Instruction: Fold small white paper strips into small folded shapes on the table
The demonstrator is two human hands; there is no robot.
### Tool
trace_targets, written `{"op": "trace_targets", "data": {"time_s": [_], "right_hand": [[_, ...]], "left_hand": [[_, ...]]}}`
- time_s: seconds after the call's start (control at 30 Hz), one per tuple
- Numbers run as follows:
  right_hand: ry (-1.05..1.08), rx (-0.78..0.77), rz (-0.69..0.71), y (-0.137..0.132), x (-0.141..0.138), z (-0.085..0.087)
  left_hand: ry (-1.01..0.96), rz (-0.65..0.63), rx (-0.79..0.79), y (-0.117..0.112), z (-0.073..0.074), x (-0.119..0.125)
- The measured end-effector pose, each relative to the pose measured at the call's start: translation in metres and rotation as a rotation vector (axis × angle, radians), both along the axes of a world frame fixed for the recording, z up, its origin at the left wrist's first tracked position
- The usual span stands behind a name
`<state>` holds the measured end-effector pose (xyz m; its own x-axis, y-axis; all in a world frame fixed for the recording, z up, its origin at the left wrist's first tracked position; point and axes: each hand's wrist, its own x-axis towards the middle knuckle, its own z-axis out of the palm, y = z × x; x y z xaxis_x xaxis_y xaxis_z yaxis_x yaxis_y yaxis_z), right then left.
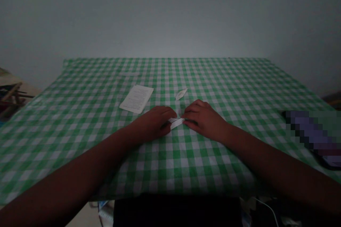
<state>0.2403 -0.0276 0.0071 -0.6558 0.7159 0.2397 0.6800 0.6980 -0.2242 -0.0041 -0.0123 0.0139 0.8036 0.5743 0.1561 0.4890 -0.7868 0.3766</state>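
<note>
A small strip of folded white paper (176, 123) lies between my two hands, low over the tablecloth. My left hand (156, 122) is closed on its left end, and my right hand (201, 117) pinches its right end. The fingers cover both ends, so its full shape is hidden. Just beyond the hands sits a small folded paper piece (181, 94), pointed at its ends. Left of it lies a printed paper sheet (137, 98), flat, with lines of text too small to read.
A green and white checked tablecloth (213, 78) covers the table, which meets a pale wall (170, 14) at the back. A dark-edged device, partly blurred out, lies at the right edge (306, 133). Wooden furniture (13, 95) stands at far left; a white cable (269, 207) hangs below.
</note>
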Motion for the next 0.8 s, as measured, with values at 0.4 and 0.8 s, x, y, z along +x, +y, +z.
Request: {"op": "trace_targets", "data": {"time_s": [0.4,0.8], "right_hand": [[0.042,0.048,0.055,-0.0012,-0.0044,0.0019],[0.08,0.155,0.082,-0.0054,-0.0029,0.0013]], "left_hand": [[0.011,0.001,0.064,-0.0053,0.0026,0.0031],[-0.114,-0.024,0.143,-0.0089,0.0081,-0.0026]]}}
